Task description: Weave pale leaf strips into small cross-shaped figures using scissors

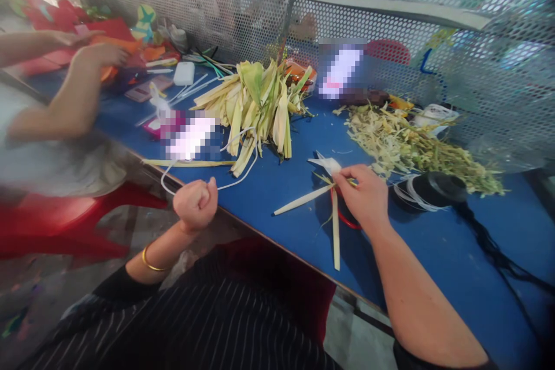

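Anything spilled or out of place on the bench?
White cable seems to loop past the blue table's front edge by the left hand; might snag. Shredded scraps lie loose, uncontained.

Single view from a camera on the wearer's head, tilted forward and down over their striped shirt (195, 324), with the left hand (196, 205) and right hand (363, 193) close, facing across a blue table (299, 179) to a metal mesh screen (243, 11) behind.

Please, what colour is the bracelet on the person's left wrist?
The bracelet is gold, seen best in the head view.
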Motion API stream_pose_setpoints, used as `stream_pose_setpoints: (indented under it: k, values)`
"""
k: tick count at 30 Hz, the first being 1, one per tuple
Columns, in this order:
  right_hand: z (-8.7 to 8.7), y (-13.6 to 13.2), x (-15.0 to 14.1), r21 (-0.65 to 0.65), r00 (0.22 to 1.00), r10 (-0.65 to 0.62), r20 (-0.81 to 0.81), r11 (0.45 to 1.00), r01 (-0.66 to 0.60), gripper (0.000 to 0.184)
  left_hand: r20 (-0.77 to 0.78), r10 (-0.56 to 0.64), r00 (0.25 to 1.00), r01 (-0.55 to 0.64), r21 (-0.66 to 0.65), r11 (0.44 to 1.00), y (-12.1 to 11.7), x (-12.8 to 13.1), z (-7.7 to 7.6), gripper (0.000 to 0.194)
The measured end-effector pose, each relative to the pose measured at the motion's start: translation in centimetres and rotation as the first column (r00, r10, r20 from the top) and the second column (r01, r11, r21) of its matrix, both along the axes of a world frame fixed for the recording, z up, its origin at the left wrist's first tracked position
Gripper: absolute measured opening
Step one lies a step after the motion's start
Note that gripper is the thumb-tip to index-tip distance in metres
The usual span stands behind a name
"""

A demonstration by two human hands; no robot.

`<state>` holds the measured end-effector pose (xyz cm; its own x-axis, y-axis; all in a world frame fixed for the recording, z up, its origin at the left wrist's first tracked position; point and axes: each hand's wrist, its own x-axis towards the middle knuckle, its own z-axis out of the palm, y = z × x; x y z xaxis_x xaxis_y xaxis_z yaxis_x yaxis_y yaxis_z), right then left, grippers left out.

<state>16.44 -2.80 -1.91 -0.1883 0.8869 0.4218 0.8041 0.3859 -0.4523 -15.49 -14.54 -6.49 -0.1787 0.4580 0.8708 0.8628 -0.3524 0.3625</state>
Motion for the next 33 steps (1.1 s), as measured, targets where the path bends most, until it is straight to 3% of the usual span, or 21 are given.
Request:
stream_pose_setpoints:
  k: [5, 13, 16, 20, 24, 26, 28, 31, 33]
  values:
    - [0.2, -0.1, -0.1, -0.003, 1.0, 0.003, -0.007, 1.0, -0.003, 0.02, -0.011, -0.265, 0.964, 0.259, -0.166, 0.951, -0.2, 4.3, -0.3, 0.049]
    - [0.1, -0.1, -0.1, -0.017, 1.0, -0.001, -0.013, 1.0, 0.001, 0.022, 0.046, -0.339, 0.94, 0.338, -0.29, 0.896, -0.2, 7.1, 0.1, 0.048]
    - [0.0, -0.2, -0.1, -0.01, 1.0, 0.003, -0.028, 1.0, -0.004, 0.022, 0.104, -0.357, 0.928, 0.367, -0.409, 0.835, -0.1, 8.0, 1.7, 0.044]
    - [0.2, -0.4, -0.2, 0.032, 0.992, 0.032, -0.125, 0.999, -0.029, 0.021, 0.105, -0.402, 0.909, 0.383, -0.587, 0.713, 2.1, 10.0, 5.5, 0.028]
    - [0.6, -0.7, -0.3, 0.072, 0.963, 0.074, -0.259, 0.996, -0.057, 0.02, -0.009, -0.427, 0.904, 0.323, -0.641, 0.696, 6.2, 12.6, 8.6, 0.036]
    - [0.8, -0.7, -0.3, 0.087, 0.945, 0.093, -0.313, 0.994, -0.069, 0.02, 0.032, -0.472, 0.881, 0.363, -0.685, 0.631, 8.1, 13.9, 9.1, 0.038]
    - [0.9, -0.6, -0.1, 0.086, 0.927, 0.083, -0.365, 0.995, -0.055, 0.02, 0.177, -0.528, 0.831, 0.473, -0.723, 0.503, 9.7, 15.0, 8.7, 0.033]
    - [0.6, -0.3, 0.1, 0.021, 0.878, 0.004, -0.479, 1.0, 0.007, 0.017, 0.421, -0.515, 0.746, 0.648, -0.638, 0.417, 11.3, 16.1, 7.2, 0.029]
    - [0.4, -0.2, 0.1, -0.058, 0.816, -0.047, -0.577, 0.998, 0.016, 0.016, 0.592, -0.483, 0.645, 0.759, -0.568, 0.318, 11.8, 16.5, 6.1, 0.025]
